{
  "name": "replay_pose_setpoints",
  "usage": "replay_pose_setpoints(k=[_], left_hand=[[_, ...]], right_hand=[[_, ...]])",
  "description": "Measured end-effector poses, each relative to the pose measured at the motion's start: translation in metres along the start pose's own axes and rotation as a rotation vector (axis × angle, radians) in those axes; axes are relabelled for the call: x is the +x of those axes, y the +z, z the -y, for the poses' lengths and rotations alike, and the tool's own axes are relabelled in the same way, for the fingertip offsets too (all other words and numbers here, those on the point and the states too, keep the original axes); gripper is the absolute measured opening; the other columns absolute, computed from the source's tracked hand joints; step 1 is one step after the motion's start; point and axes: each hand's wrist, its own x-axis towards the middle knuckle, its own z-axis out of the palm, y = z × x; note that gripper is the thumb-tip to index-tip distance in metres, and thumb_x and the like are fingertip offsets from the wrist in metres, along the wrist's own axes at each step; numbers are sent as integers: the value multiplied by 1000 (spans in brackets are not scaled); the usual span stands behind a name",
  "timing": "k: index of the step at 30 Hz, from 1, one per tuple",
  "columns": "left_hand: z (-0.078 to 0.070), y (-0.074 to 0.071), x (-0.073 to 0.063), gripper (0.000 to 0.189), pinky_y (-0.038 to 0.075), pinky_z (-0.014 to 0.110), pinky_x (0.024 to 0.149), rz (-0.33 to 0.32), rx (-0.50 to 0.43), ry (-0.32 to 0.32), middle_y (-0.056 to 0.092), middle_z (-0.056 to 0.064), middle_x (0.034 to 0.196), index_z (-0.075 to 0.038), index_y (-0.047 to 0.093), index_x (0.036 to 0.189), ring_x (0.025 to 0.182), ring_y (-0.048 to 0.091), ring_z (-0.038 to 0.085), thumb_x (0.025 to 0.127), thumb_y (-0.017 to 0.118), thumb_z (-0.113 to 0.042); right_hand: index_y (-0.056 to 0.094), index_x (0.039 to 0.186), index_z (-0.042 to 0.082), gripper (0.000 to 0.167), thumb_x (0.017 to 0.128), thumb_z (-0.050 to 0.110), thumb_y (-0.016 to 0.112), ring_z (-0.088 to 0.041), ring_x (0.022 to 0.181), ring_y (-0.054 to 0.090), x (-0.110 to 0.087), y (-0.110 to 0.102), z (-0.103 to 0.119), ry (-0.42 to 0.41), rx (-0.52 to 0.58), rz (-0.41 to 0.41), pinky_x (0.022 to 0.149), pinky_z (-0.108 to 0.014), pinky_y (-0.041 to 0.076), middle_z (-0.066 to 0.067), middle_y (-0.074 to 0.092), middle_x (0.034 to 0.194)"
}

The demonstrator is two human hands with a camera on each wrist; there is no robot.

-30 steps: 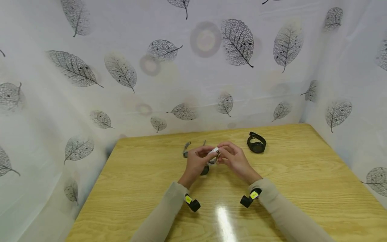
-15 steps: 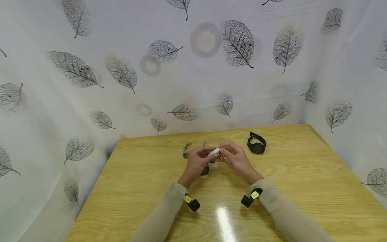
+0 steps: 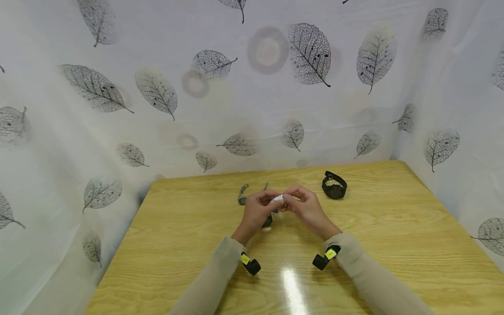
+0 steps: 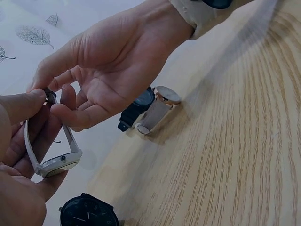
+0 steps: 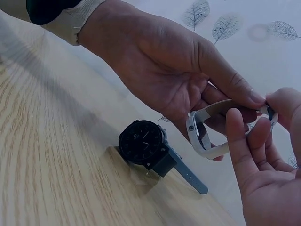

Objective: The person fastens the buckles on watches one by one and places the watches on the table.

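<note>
Right hand (image 3: pixel 309 212) has edged in toward the left hand (image 3: pixel 255 212) since half a second back. Its thumb now covers more of the white watch (image 3: pixel 278 198). Strap sits flatter than a second ago, less of it showing between the fingers. Small shifts only, from here.

The left hand (image 4: pixel 21 193) and right hand (image 4: pixel 113 70) both pinch a white wristwatch (image 4: pixel 61 163) near its buckle (image 4: pixel 50 97), with a black-dialed wristwatch (image 4: pixel 88 214) below it in view and, to its right on the wood-grained table (image 4: pixel 225 141), a rose-gold-cased, grey-strapped wristwatch (image 4: pixel 168 95) overlapping a dark wristwatch (image 4: pixel 143 99).
</note>
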Motion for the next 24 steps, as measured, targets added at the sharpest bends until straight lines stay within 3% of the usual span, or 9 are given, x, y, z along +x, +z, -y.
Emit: replay_pose_setpoints(k=[12, 24], left_hand=[[-3, 0, 1, 25, 63, 38, 73, -4, -7, -34, 76, 12, 106, -1, 76, 113, 88, 73, 20, 92, 80, -14], [1, 0, 2, 25, 63, 40, 73, -4, 7, -12, 76, 12, 103, -1, 76, 111, 84, 74, 21, 91, 81, -15]], right_hand=[[63, 114, -7, 17, 105, 7, 59, -19, 86, 64, 0, 0, 2, 14, 0, -32, 81, -34, 61, -11, 63, 110], [67, 111, -6, 14, 103, 5, 62, -21, 85, 66, 1, 0, 4, 35, -40, -32, 79, -34, 61, -15, 63, 113]])
